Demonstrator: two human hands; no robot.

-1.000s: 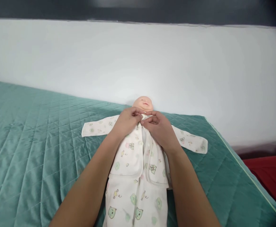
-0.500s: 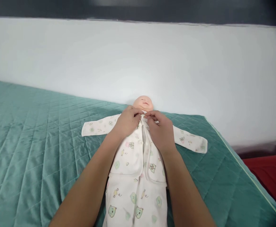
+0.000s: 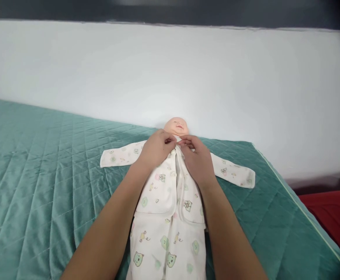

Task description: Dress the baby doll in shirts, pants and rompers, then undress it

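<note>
Green quilted cover (image 3: 56,186) underneath; left hand (image 3: 156,149) and right hand (image 3: 198,158), both curled narrow, pinch jacket (image 3: 160,194) below doll's head (image 3: 176,126).

White animal-print cloth jacket (image 3: 155,196), sleeves spread, front parted below the collar, on a smooth pink-headed doll (image 3: 176,125) lying face-up on green quilted fabric (image 3: 56,186)

The jacket (image 3: 155,196) was white, printed with small green, pink and yellow motifs. The trousers (image 3: 184,268) were white too, scattered with green bear faces, green blobs and yellow figures. The doll's head (image 3: 175,126) was peachy pink. The quilted cover (image 3: 41,186) was teal with crossing stitched lines and a paler edging (image 3: 295,201). The wall (image 3: 170,66) was greyish white, the band (image 3: 170,11) above charcoal.
</note>
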